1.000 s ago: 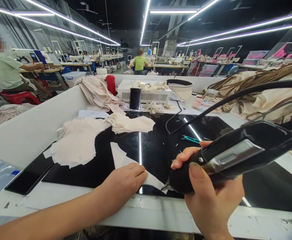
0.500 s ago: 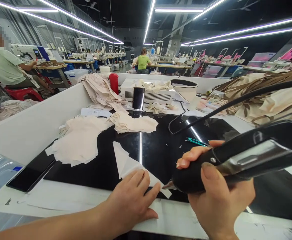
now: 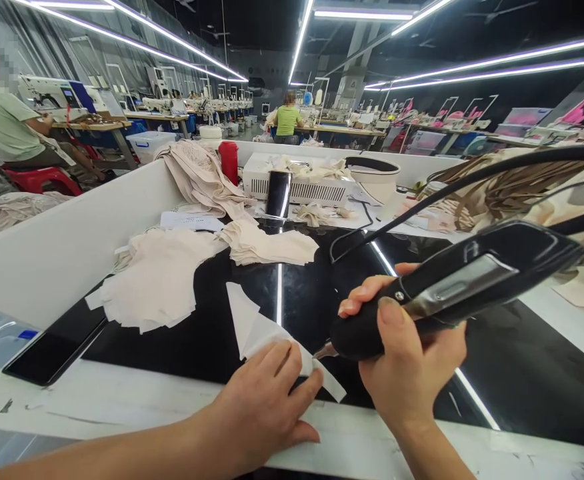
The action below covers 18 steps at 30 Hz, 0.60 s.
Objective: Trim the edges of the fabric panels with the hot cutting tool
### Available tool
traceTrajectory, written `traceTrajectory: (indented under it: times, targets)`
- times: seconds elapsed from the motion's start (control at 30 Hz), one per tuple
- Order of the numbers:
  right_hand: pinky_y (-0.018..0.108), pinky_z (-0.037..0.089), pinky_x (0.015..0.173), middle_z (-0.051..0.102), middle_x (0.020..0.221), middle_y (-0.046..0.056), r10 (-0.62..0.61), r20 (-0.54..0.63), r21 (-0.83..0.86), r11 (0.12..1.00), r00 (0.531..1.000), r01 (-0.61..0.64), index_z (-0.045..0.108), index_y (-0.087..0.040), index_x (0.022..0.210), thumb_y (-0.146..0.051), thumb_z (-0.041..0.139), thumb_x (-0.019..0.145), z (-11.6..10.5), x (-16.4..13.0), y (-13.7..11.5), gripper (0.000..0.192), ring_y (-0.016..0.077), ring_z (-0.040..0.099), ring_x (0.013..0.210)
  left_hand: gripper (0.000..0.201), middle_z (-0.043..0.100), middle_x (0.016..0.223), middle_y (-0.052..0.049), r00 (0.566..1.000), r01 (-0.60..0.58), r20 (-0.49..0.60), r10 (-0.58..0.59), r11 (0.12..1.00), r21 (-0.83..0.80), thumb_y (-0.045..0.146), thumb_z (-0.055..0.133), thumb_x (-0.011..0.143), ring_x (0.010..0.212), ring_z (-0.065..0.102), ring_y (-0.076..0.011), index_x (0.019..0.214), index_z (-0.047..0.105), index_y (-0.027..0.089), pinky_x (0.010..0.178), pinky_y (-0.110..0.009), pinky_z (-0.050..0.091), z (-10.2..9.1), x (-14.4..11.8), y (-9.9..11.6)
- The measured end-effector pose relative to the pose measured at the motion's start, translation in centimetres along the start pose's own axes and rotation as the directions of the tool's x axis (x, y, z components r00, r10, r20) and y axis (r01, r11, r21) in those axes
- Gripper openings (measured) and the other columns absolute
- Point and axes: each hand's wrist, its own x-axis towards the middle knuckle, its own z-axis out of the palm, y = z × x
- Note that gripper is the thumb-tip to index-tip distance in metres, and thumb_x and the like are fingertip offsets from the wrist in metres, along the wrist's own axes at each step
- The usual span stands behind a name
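Note:
My left hand [image 3: 272, 400] lies over a white fabric piece [image 3: 259, 330], fingers spread and pressing it onto the black board [image 3: 317, 300]. My right hand [image 3: 407, 353] is closed around a black corded handheld tool [image 3: 452, 293] with a narrow metal tip [image 3: 326, 351]. That tip meets the fabric's right edge, just beyond my left fingertips. A strip of the fabric sticks out below the tip, toward the board's front edge. Beyond my hands lie a stack of cream fabric pieces [image 3: 155, 280] and a second cream stack [image 3: 267, 243].
At the left sits a black phone-like slab [image 3: 55, 347]. Behind the board stand a white vented box [image 3: 317, 191], a red cup [image 3: 229, 163] and an upright dark phone [image 3: 278, 193]. The tool's cable [image 3: 422, 200] arches to the right. A person in light green [image 3: 7, 127] sits far left.
My right hand and the tool have moved left and slightly up, bringing the tip along the fabric edge. My left hand has hardly moved. The turquoise tool behind my right hand is now hidden.

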Motion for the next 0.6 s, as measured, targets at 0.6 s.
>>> traceTrajectory:
  times: [0.6]
  targets:
    - [0.034, 0.061, 0.062, 0.074, 0.080, -0.007, 0.009, 0.023, 0.009, 1.000, 1.000, -0.009, 0.067, -0.028, 0.117, -0.044, 0.094, 0.086, 0.96, 0.56, 0.66, 0.044, 0.0155, 0.069, 0.060, 0.081, 0.074, 0.134, -0.019, 0.999, -0.018, -0.031, 0.014, 0.993, -0.115, 0.071, 0.091, 0.091, 0.123, 0.073, -0.0353, 0.145, 0.067, 0.015, 0.109, -0.046, 0.064, -0.41, -0.15, -0.96]
